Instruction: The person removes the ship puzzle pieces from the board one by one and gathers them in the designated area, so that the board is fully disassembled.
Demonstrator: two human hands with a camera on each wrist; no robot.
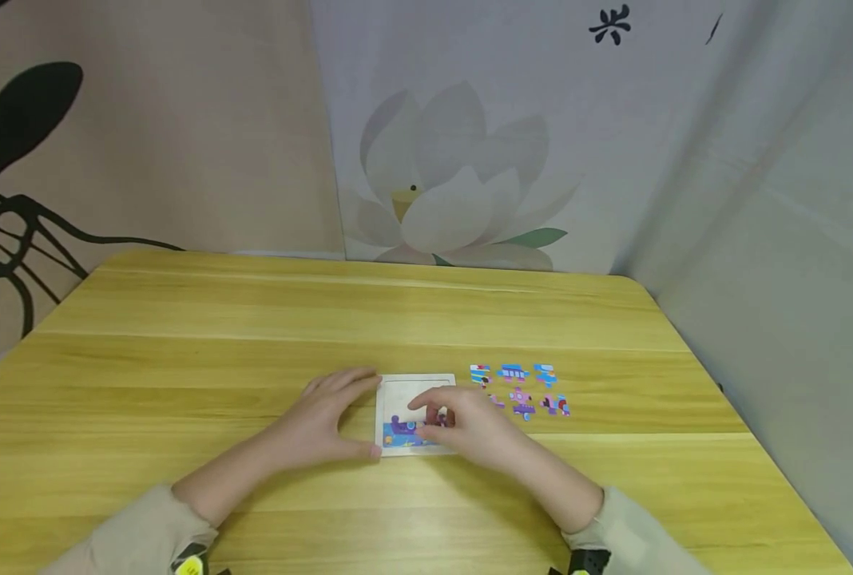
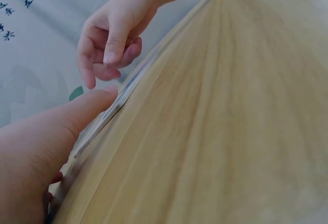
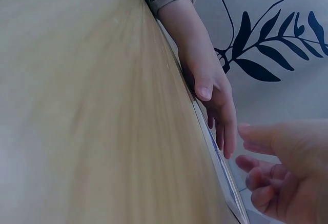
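A square white-rimmed puzzle tray (image 1: 398, 393) lies flat on the table. Joined purple and blue pieces (image 1: 401, 430) fill its lower part, and the upper part is bare white. My left hand (image 1: 319, 423) spans the tray's left side, thumb at the near corner and fingertips at the far one. Over the tray's right half hovers my right hand (image 1: 480, 427), its fingers loosely bent and hiding part of the picture. In the right wrist view, the right hand (image 3: 297, 167) shows a gap between thumb and fingers, with nothing visible in it.
Several loose puzzle pieces (image 1: 513, 373) lie in two rows right of the tray, some partly behind the right hand. The wooden table (image 1: 218, 351) reaches back to a curtain (image 1: 254, 128) with flower prints, and another drape (image 1: 779, 263) hangs along its right side.
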